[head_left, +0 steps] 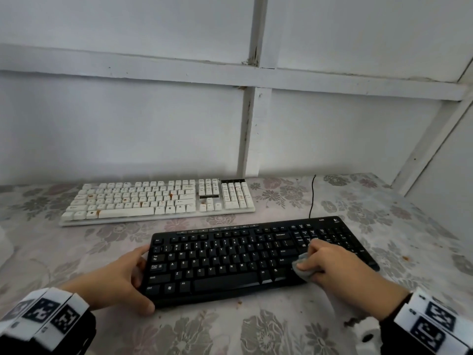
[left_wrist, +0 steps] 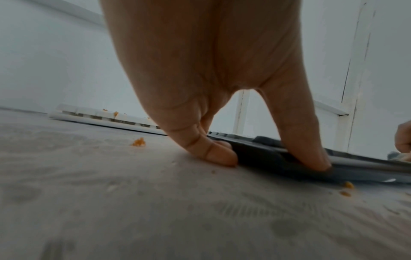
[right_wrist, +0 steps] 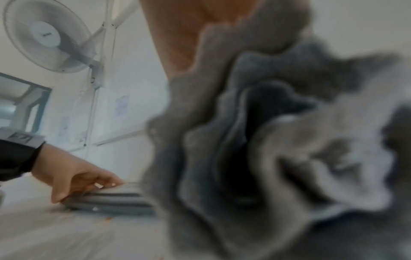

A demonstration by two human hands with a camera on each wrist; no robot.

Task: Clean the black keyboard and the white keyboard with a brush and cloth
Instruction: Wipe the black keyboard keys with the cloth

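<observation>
Left hand point(head_left: 120, 280) grasps black keyboard point(head_left: 230, 257) by its end: rigid, light, may slide on desk point(head_left: 256, 329) | right hand point(head_left: 330, 262) bunches soft grey cloth point(head_left: 303, 270) on keys

The left hand point(head_left: 120, 280) grips the end of the black keyboard point(head_left: 230, 260), thumb at the near edge and fingers point(left_wrist: 222, 155) at the far side. The right hand point(head_left: 330, 262) is curled round a bunched grey cloth point(head_left: 303, 269) on the keys.

A floral tablecloth point(head_left: 371, 208) covers the lower frame, orange crumbs point(left_wrist: 139, 141) scattered on it; a white wall fan point(right_wrist: 47, 36) hangs upper left.
</observation>
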